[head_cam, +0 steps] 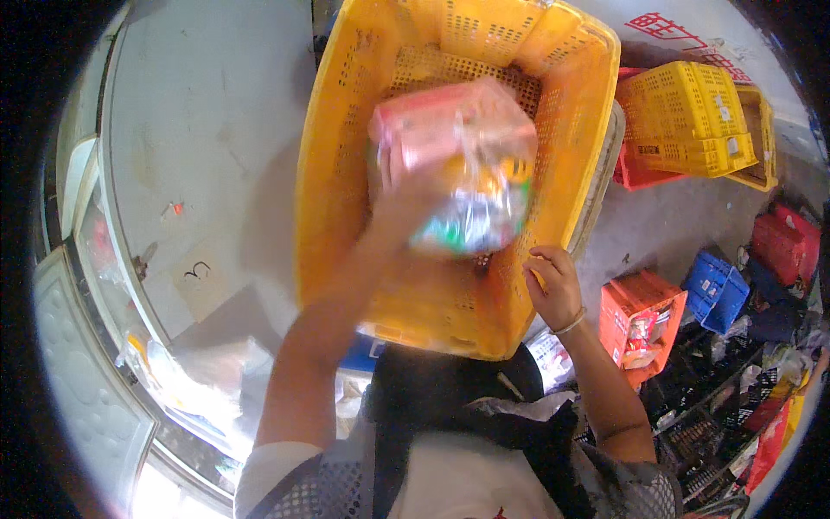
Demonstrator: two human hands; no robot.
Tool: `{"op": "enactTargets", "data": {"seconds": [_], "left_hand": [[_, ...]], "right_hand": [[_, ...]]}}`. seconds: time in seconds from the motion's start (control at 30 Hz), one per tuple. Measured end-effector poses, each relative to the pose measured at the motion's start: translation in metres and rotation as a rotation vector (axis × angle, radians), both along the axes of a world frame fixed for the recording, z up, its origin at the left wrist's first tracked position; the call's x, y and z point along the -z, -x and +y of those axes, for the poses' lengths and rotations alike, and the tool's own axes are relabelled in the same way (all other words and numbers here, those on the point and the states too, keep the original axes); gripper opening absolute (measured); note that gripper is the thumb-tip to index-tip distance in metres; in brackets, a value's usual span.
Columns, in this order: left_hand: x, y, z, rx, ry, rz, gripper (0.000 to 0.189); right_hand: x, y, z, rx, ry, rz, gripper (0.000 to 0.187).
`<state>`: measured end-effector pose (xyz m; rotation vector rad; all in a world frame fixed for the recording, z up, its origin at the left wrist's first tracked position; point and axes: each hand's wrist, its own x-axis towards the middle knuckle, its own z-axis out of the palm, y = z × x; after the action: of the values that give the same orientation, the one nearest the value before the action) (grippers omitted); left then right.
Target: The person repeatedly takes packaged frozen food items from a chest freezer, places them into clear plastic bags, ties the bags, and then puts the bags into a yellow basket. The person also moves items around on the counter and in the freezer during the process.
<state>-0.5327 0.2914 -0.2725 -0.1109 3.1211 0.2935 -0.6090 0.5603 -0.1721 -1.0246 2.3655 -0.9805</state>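
Note:
A large yellow-orange plastic crate (331,188) with perforated walls stands before me. Inside it is a blurred clear-plastic bundle (480,162) of packaged goods in pink, orange, silver and green. My left hand (415,198) reaches over the crate and grips the near left side of this bundle; blur hides the exact finger positions. At the crate's right rim, near its front corner, my right hand (554,289) is held with loosely curled fingers apart and nothing in them. Whether it touches the rim is hard to tell.
Yellow crates (694,123) lie with a red one on the floor at the right. Nearer are an orange crate (642,318) holding packets, a blue crate (716,292) and black crates (700,402). A pale surface (194,130) spans the left, with plastic wrapping (201,383) near me.

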Motion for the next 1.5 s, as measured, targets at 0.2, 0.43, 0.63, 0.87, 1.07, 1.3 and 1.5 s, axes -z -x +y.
{"op": "enactTargets", "data": {"seconds": [0.2,0.43,0.63,0.87,1.07,1.3,1.5], "left_hand": [[0.005,0.107,-0.082,-0.448,-0.186,-0.127,0.053],[-0.223,0.035,0.063,-0.198,-0.948,0.450,0.023],[-0.359,-0.047,0.126,0.794,-0.962,0.987,0.009],[-0.394,-0.182,0.084,0.497,-0.482,1.391,0.013],[-0.365,-0.341,0.056,-0.848,0.080,0.535,0.040],[-0.311,-0.465,0.068,-1.166,0.052,0.197,0.043],[-0.245,-0.516,0.164,-0.957,-0.494,0.784,0.018]], "right_hand": [[-0.003,-0.005,0.003,-0.081,-0.061,-0.032,0.013],[-0.032,-0.024,0.008,-0.214,-0.284,-0.473,0.009],[-0.038,-0.044,-0.008,-0.795,-0.377,-0.193,0.018],[-0.069,-0.087,-0.075,-1.038,-0.293,-0.122,0.017],[-0.124,-0.141,-0.156,-1.271,-0.410,-0.038,0.021],[-0.219,-0.281,-0.263,-1.229,0.304,0.046,0.020],[-0.191,-0.345,-0.358,-1.109,0.143,0.781,0.033]]}}
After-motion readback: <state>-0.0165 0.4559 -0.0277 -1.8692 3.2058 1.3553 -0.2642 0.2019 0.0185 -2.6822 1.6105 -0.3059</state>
